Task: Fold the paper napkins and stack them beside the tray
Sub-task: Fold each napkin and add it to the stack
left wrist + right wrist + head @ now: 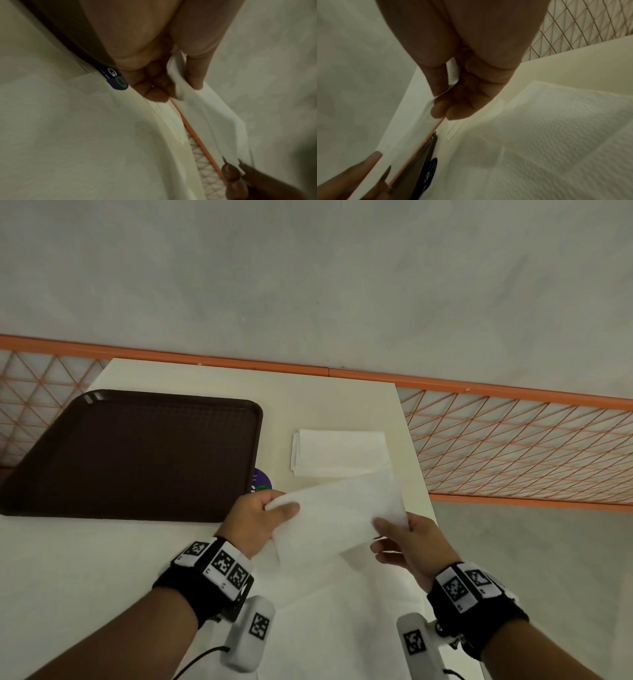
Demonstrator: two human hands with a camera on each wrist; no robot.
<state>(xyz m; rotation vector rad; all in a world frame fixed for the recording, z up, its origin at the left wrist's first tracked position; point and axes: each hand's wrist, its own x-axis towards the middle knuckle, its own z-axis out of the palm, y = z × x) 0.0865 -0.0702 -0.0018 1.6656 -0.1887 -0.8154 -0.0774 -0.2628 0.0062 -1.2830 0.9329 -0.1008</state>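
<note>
A folded white napkin (337, 508) hangs above the table between both hands. My left hand (263, 517) pinches its left end between thumb and fingers (195, 75). My right hand (402, 537) pinches its right end, the thumb on top, and the paper (453, 73) shows between thumb and fingers. A stack of folded white napkins (339, 453) lies on the table just right of the dark brown tray (137, 453). Unfolded white napkin sheets (342, 611) lie flat under my wrists; their textured surface (556, 135) shows below the right hand.
The white table (308, 392) ends close to the right of the stack. An orange mesh railing (513, 440) runs behind and to the right of it. A purple round sticker (262, 481) peeks out at the tray's near right corner.
</note>
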